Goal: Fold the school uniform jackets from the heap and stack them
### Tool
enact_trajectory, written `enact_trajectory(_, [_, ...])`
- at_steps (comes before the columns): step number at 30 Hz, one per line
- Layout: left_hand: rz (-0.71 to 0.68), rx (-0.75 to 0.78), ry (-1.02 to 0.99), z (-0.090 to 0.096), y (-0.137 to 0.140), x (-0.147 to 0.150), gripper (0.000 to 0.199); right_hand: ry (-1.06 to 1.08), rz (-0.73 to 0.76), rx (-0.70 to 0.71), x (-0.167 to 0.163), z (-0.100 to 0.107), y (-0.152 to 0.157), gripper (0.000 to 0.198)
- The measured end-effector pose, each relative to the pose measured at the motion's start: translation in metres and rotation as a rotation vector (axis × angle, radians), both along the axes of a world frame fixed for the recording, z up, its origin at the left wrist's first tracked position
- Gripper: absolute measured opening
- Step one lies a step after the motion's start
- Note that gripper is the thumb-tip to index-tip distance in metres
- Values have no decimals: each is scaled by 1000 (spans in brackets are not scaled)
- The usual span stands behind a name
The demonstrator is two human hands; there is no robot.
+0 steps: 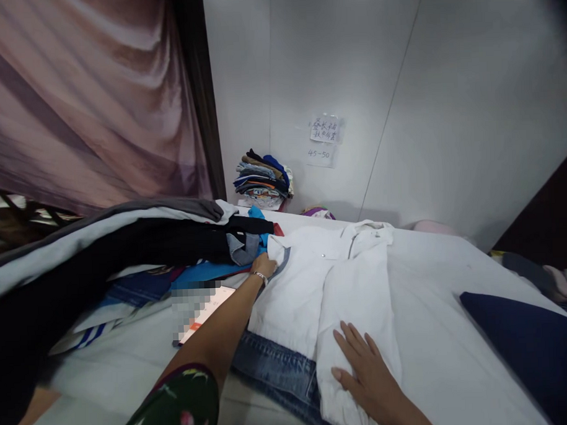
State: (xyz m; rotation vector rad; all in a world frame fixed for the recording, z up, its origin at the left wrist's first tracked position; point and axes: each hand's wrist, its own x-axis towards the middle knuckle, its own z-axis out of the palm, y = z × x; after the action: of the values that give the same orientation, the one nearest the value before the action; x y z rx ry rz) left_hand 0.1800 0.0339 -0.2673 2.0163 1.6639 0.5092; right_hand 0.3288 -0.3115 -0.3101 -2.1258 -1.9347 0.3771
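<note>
A white jacket [299, 280] lies on the table, with its collar toward the wall and one sleeve [355, 284] folded lengthwise over its body. My left hand [265, 266], a bracelet at its wrist, is closed on the jacket's left edge near the other sleeve. Flat on the folded sleeve, close to its cuff, rests my right hand [361, 368] with the fingers spread. Blue denim [279, 367] shows from under the jacket's lower edge.
Loose clothes, among them a black garment [127, 255], are heaped at the left beside a lit phone [215, 305]. A folded clothes stack [264, 179] stands by the wall [376, 79]. Dark blue cloth [525, 346] lies at the right of the white table [430, 282].
</note>
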Motion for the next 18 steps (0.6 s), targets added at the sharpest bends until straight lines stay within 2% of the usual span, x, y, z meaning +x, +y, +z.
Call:
enact_trajectory(3, [27, 69, -58, 13, -1, 5, 16, 7, -6, -20, 0, 1, 0, 62])
enact_trajectory(7, [26, 236, -150, 53, -4, 14, 20, 23, -7, 4, 0, 2, 0, 62])
enact_trajectory(9, [-34, 336, -201, 76, -10, 23, 26, 34, -10, 6, 0, 2, 0, 61])
enact_trajectory(10, [-109, 402, -224, 85, -17, 29, 29, 41, -11, 1, 0, 3, 0, 61])
enact_trajectory(12, [-312, 526, -256, 94, -41, 43, 32, 61, -9, -14, -1, 6, 0, 62])
enact_trajectory(13, [-451, 574, -255, 92, -59, 50, 30, 74, -9, -20, -1, 7, 1, 63])
enact_trajectory(15, [-708, 581, -217, 74, -100, 60, 21, 101, -16, -25, -2, 11, 1, 63])
enact_trajectory(17, [-1214, 542, -59, 46, -142, 61, 18, 125, -24, -18, -3, 16, 2, 62])
enact_trajectory(18, [-1418, 518, -9, 32, -160, 58, 14, 139, -22, -10, -3, 18, 2, 61])
